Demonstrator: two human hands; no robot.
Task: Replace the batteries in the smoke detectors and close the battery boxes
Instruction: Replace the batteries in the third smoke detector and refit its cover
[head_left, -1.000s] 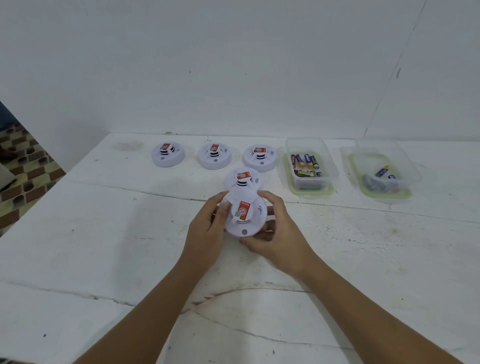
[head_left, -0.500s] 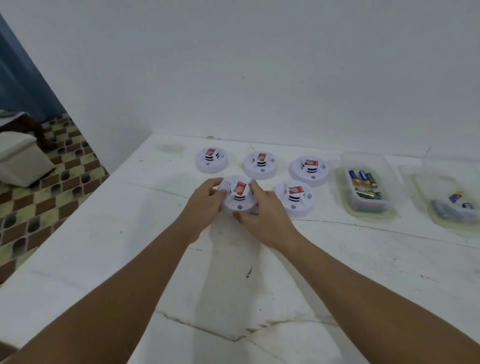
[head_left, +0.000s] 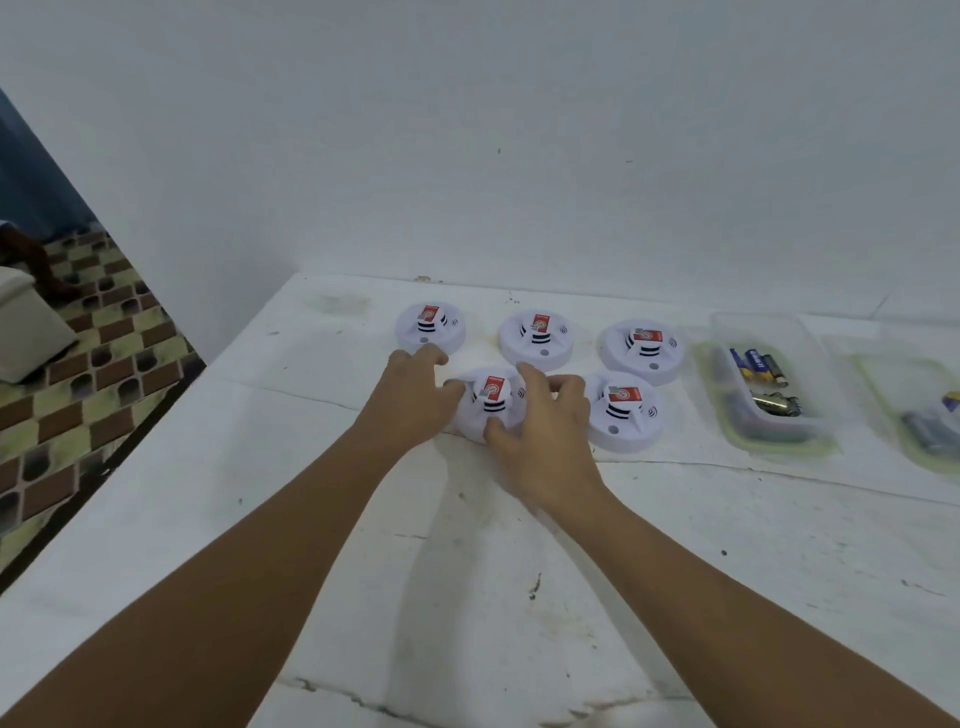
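Note:
Five round white smoke detectors with red labels lie on the white table (head_left: 467, 571). Three form a back row: left (head_left: 430, 328), middle (head_left: 537, 339), right (head_left: 641, 351). A fourth detector (head_left: 623, 411) is in front on the right. The fifth detector (head_left: 492, 401) rests on the table to its left, between my hands. My left hand (head_left: 410, 400) holds its left rim, thumb against the side. My right hand (head_left: 550, 431) pinches it, thumb on the front edge and fingers curled at the right back.
A clear plastic container (head_left: 727, 415) with several batteries stands right of the detectors. A second container (head_left: 893, 395) with batteries is at the frame's right edge. The wall rises right behind the table. The table's left edge drops to a tiled floor (head_left: 78, 374).
Both hands carried the held detector away from me and set it down left of the front detector. My head turned left, shifting the containers toward the right edge.

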